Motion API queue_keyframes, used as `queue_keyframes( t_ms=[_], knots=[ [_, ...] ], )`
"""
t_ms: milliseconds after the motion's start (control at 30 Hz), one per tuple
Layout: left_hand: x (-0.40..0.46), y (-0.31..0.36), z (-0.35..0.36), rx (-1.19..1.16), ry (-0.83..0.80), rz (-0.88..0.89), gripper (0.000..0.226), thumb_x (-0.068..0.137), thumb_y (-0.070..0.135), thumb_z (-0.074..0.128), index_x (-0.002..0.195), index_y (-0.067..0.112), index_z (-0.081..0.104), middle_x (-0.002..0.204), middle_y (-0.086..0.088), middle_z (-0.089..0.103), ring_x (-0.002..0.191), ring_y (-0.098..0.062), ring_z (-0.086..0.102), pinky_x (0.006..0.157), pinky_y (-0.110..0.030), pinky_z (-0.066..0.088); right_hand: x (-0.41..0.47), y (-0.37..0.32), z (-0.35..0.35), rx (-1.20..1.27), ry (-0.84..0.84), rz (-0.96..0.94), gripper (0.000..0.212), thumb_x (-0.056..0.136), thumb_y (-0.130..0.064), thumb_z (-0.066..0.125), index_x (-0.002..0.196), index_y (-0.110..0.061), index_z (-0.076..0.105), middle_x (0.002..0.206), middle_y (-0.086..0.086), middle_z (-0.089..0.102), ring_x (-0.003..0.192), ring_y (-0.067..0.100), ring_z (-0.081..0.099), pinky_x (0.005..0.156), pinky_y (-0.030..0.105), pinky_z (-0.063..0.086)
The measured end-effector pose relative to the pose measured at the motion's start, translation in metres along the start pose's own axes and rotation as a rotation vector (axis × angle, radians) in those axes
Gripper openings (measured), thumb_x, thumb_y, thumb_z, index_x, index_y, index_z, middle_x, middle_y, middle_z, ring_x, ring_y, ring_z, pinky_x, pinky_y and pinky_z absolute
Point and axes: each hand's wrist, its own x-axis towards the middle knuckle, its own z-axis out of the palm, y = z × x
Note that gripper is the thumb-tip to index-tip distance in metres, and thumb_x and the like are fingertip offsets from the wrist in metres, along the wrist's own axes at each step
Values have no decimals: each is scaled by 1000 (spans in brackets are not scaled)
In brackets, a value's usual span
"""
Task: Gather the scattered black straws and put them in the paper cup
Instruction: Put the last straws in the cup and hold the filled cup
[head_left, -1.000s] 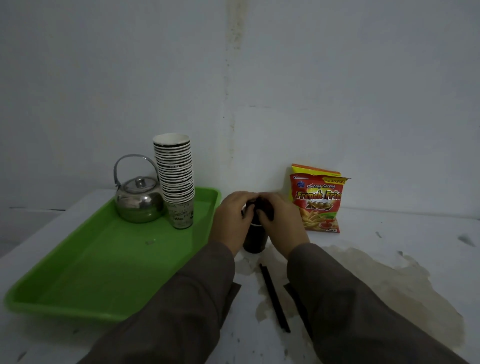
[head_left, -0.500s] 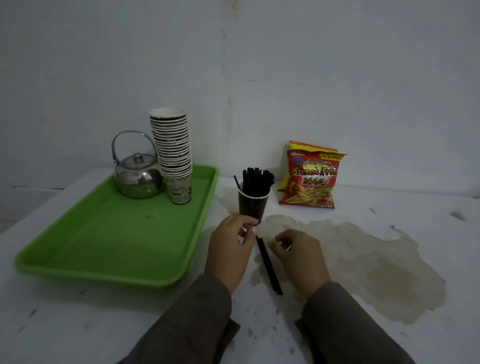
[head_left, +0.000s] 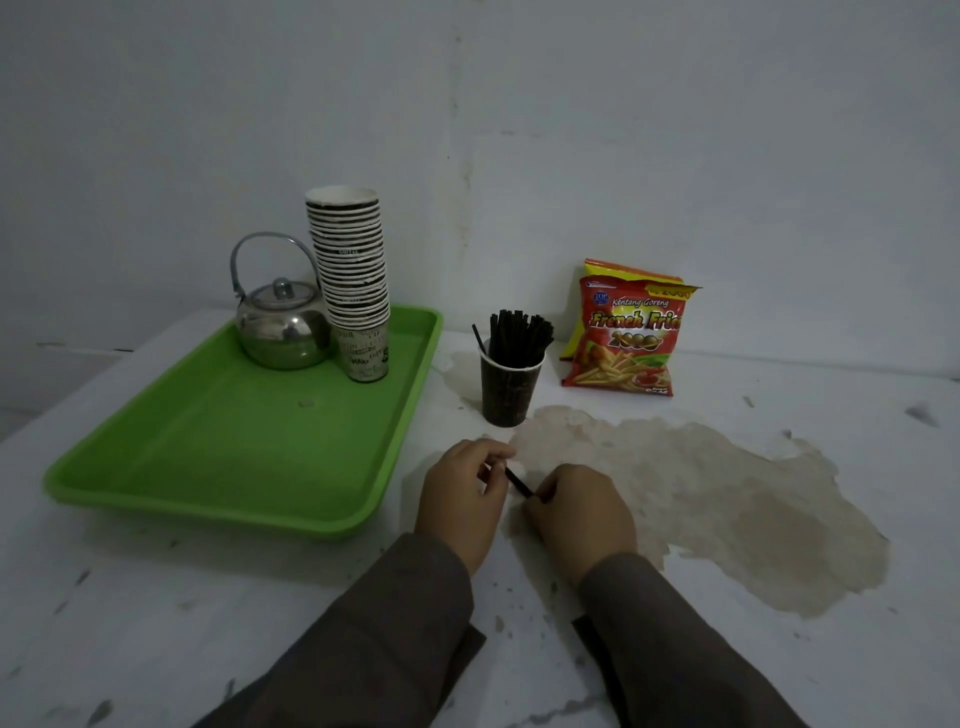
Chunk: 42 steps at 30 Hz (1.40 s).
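Observation:
A dark paper cup (head_left: 506, 387) stands upright on the white table, holding several black straws (head_left: 517, 332) that stick out of its top. In front of the cup, my left hand (head_left: 460, 496) and my right hand (head_left: 579, 514) meet over a black straw (head_left: 518, 482) lying low at the table. Fingers of both hands pinch it: the left at its far end, the right at its near end. Only a short middle piece of that straw shows between the hands.
A green tray (head_left: 234, 441) lies at the left with a steel kettle (head_left: 283, 325) and a tall stack of paper cups (head_left: 350, 270). A red snack bag (head_left: 626, 338) leans on the wall. A brown stain (head_left: 701, 493) spreads at the right.
Both hands left the cup and came back toward me. They closed on the straw lying on the table, which now shows only between my fingers.

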Motion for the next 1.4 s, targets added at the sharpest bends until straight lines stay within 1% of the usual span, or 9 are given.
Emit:
queue_keyframes(
  t_ms=[233,433,633,767,867,1067,1233,1333,1400],
  knots=[
    [2,-6,1,39,10,-11,20,85,6,54,92,19,66,92,1,65,71,-4,52,63,-10,38,3,0,-6,-46,-105,4,22,82,-33,60,87,-12,65,84,5,65,75,18,61,73,30,54],
    [4,-5,-4,127,-11,79,22,85,5,53,96,19,66,95,-1,65,79,-12,53,72,-22,42,3,7,-38,328,-179,-10,11,82,-12,62,72,-15,65,74,6,63,62,11,55,53,16,42],
    [1,-3,-3,252,-311,283,23,87,10,55,106,17,66,106,-4,65,104,-19,50,86,-15,30,3,18,-65,687,-196,7,17,84,-4,60,86,-21,63,76,5,71,64,17,64,70,26,52],
    [-3,6,4,350,-513,411,25,90,16,52,112,18,64,116,-4,62,108,-21,46,92,-25,33,3,22,-70,778,-243,49,15,87,2,53,83,-8,62,77,10,70,65,19,66,62,26,56],
    [-2,11,6,384,-562,387,23,89,16,52,107,14,67,111,-8,63,106,-23,47,88,-27,33,3,22,-70,841,-293,75,12,88,3,50,89,-3,60,80,14,72,68,20,70,60,25,58],
    [-4,11,11,404,-562,373,21,88,3,47,98,4,65,104,-14,61,100,-26,50,86,-35,39,6,21,-65,769,-245,33,8,89,-3,50,89,-7,57,82,9,74,80,21,68,76,37,52],
    [-1,6,7,340,-456,361,19,83,-5,44,91,7,57,92,-12,59,89,-25,50,72,-28,32,4,19,-66,902,-154,-1,11,87,2,52,86,-7,59,85,15,69,82,24,66,75,35,54],
    [4,10,1,196,-362,275,30,83,-4,45,98,20,53,85,0,51,81,-11,48,65,-18,32,4,18,-68,966,-32,-62,12,85,2,55,84,-9,60,87,15,66,79,23,67,69,29,56],
    [12,20,-5,3,-267,191,43,86,-2,45,105,36,51,86,6,50,82,5,51,69,-6,39,6,16,-67,924,28,-113,14,85,-1,57,95,-9,58,88,15,65,78,23,68,65,25,57]
  ],
)
